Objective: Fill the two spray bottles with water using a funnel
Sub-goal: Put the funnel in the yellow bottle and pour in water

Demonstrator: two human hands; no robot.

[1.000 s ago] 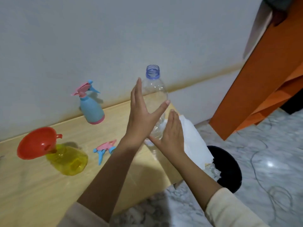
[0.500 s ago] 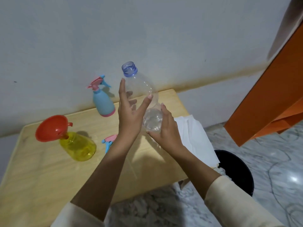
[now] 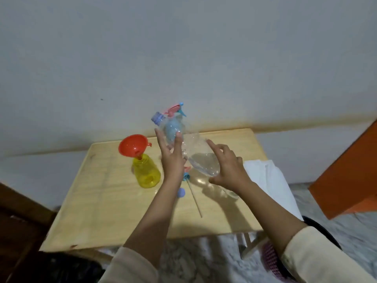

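Observation:
A clear plastic water bottle (image 3: pixel 196 153) with a blue neck is held tilted above the table, its open mouth up and to the left. My left hand (image 3: pixel 172 160) presses straight fingers against its left side. My right hand (image 3: pixel 229 169) cups its base, thumb underneath. A little water lies in the lower part. To the left stands the yellow spray bottle (image 3: pixel 145 173) with a red funnel (image 3: pixel 132 147) in its neck. The blue spray bottle (image 3: pixel 173 129), trigger head on, stands by the wall behind the clear bottle. A loose pink-and-blue spray head (image 3: pixel 186 176) with its dip tube lies on the table.
The wooden table (image 3: pixel 102 201) stands against a white wall. A small blue cap (image 3: pixel 181 192) lies near the dip tube. A white cloth (image 3: pixel 269 180) hangs over the right edge. Orange furniture (image 3: pixel 346 180) and a black bin (image 3: pixel 318 227) are on the right.
The clear bottle has moved left and tilted further, its mouth now nearer the funnel. Both hands went with it, and my right hand has slid to the base.

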